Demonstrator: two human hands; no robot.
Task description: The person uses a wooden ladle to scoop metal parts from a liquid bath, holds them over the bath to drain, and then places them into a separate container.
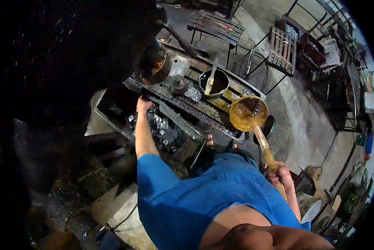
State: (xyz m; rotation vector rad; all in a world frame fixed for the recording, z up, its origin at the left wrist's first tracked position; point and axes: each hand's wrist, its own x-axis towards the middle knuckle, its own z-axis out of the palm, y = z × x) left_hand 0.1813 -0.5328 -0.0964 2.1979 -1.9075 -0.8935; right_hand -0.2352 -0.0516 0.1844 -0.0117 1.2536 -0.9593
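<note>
My right hand (280, 174) is wrapped round the pale handle of a long-handled scoop (267, 148). Its round golden-brown bowl, woven-looking, is tilted so that the inside shows, above the right end of a grimy metal bench. My left hand (143, 104) reaches out to the bench's near-left edge, fingers curled down; what they grip, if anything, is hidden in shadow. Just below that hand, a dark metal bin (112, 118) contains several small shiny metal pieces (158, 121). On the bench, a flat brush (211, 79) leans in a dark pot (223, 89).
A round vessel with an orange glow (158, 71) stands at the bench's far left, beside a large black shape. Slatted metal stands (216, 27) are behind the bench. Shelves and clutter (326, 50) line the right. Round wooden-looking pieces (309, 208) lie near my right elbow.
</note>
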